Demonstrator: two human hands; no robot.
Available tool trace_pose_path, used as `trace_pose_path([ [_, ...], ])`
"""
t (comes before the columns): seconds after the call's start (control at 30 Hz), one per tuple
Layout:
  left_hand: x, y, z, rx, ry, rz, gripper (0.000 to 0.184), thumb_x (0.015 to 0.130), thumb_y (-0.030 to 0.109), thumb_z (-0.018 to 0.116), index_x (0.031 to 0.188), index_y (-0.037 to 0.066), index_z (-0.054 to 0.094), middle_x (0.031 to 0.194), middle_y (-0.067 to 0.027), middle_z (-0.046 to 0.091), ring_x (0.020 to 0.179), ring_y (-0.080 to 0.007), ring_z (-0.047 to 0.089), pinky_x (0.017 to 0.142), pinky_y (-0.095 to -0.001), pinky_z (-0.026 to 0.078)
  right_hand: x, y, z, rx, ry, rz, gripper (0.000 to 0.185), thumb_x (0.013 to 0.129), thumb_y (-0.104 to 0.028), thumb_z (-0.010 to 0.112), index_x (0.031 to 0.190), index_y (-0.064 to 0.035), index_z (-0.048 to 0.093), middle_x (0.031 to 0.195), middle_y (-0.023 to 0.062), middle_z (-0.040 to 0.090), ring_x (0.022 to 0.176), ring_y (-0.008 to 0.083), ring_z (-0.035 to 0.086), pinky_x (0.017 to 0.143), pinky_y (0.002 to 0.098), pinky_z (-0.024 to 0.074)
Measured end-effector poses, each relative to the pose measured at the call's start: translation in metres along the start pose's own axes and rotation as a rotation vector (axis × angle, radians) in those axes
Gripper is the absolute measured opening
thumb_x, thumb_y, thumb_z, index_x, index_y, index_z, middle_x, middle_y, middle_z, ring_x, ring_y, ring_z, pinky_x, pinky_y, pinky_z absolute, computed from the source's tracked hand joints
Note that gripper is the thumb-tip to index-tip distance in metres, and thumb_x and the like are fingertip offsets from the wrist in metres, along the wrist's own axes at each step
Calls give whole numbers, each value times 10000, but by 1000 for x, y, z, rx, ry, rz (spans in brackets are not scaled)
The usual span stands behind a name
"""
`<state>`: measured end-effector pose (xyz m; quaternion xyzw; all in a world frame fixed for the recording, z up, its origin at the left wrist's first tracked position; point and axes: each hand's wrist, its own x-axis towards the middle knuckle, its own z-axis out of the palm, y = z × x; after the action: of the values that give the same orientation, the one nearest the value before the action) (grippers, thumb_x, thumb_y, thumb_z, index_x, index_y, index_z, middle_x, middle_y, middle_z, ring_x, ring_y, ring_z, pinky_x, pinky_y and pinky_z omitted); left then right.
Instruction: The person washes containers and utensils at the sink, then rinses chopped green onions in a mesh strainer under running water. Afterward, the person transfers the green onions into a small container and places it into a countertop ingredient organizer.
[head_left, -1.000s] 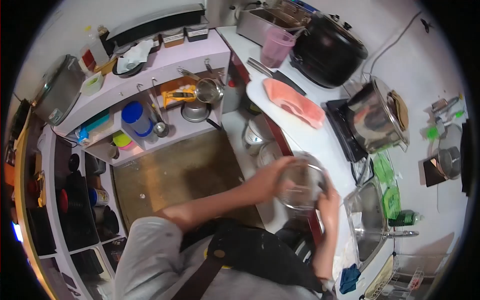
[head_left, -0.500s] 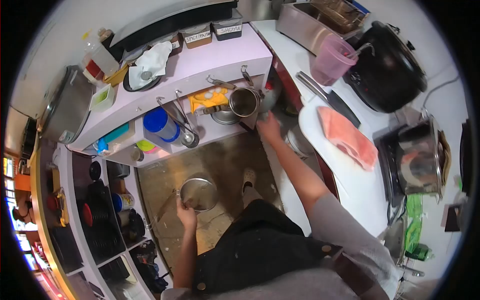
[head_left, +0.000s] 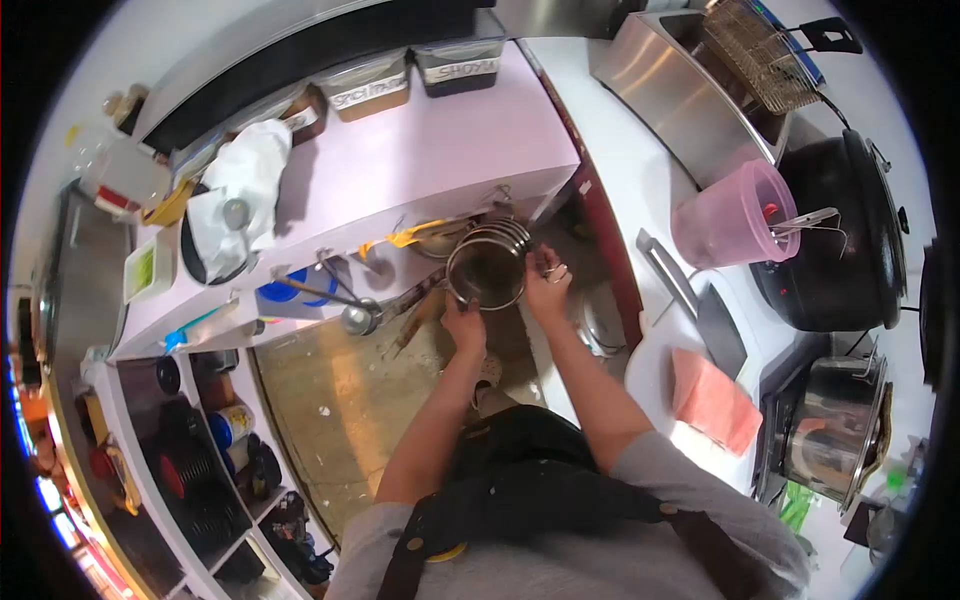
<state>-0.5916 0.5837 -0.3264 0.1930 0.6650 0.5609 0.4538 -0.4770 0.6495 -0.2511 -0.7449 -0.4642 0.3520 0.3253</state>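
A round metal saucepan [head_left: 487, 265], its handle pointing left, is level with the underside of the pink-white shelf [head_left: 420, 150]. My left hand [head_left: 465, 325] grips its near rim, thumb over the edge. On its right side my right hand [head_left: 548, 280], with a ring on one finger, curls against the rims. Several metal rims [head_left: 505, 228] show close together behind the front saucepan; whether they are nested or hang separately, I cannot tell. A ladle [head_left: 358, 318] hangs left of the handle. A yellow cloth [head_left: 405, 236] lies behind.
Lidded tubs [head_left: 455, 70] of sauce line the shelf. On the right counter are a cleaver [head_left: 720, 325], a pink slab of meat [head_left: 715, 400] on a white board, a pink pitcher [head_left: 730, 215] holding utensils, and a black pot [head_left: 840, 235]. Shelves with black bowls [head_left: 190, 460] stand at left.
My left hand has raised the saucepan from low over the floor to the hanging metalware, up and right. My right hand has come down slightly beside it. The view has tilted and moved closer.
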Motion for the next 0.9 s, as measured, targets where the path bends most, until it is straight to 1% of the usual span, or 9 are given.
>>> trace_pose_path([
  [0.03,10,-13,4,120,9,65,419,884,90,596,1278,116,455,1176,-103,553,992,-203,588,734,-329,543,-1,-3,-2,-22,-25,-2,508,874,-398,608,1241,-61,511,1113,122,576,1081,233,500,947,365,359],
  [0.1,45,-38,-10,-225,-134,-367,424,865,79,614,1265,100,475,1181,-100,561,973,-220,598,779,-346,530,-3,0,7,19,53,-30,448,879,-348,616,1198,-40,552,1092,108,608,1039,232,542,935,361,391],
  [0.17,49,-13,-6,-668,-248,-676,428,839,68,635,1244,83,500,1190,-91,571,967,-249,605,807,-350,510,1,15,16,21,131,-97,398,869,-301,633,1156,-29,589,1048,120,640,989,232,589,900,354,431],
  [0.33,61,-21,-10,-462,-230,-563,364,849,29,602,1205,54,531,1139,-84,593,996,-217,589,774,-329,500,-1,14,11,155,115,-264,339,856,-198,640,1121,12,617,981,156,682,921,238,656,831,332,492],
  [0.47,51,-28,-11,-338,-62,-286,325,850,-8,577,1173,9,549,1055,-97,628,916,-197,602,785,-315,483,-12,-14,-3,5,131,-255,283,849,-120,628,1082,39,613,978,157,685,881,223,668,801,316,505],
  [0.53,38,-3,-13,-224,-14,-330,305,846,-7,577,1151,-10,562,1025,-104,640,890,-197,607,791,-317,477,-20,-15,-9,-125,191,-313,252,849,-86,620,1072,29,614,970,153,687,865,220,674,785,308,511],
  [0.63,25,23,-24,40,7,-210,262,840,9,586,1098,-34,590,996,-115,653,890,-203,612,807,-327,472,-17,4,0,42,85,-197,303,853,-114,603,1103,57,594,1003,234,651,956,316,645,833,350,491],
  [0.77,24,48,-45,198,12,40,224,832,37,605,1034,-56,616,983,-141,661,908,-224,619,829,-337,467,-37,-5,-5,100,26,-259,257,861,-150,616,1079,-15,617,1036,198,650,988,330,627,863,373,475],
  [0.9,35,42,-58,201,-1,68,251,826,50,617,1050,-64,607,1000,-168,660,930,-258,626,837,-341,463,-36,4,-4,-50,66,-335,251,868,-98,636,1113,-46,618,978,119,693,884,176,671,778,280,508],
])
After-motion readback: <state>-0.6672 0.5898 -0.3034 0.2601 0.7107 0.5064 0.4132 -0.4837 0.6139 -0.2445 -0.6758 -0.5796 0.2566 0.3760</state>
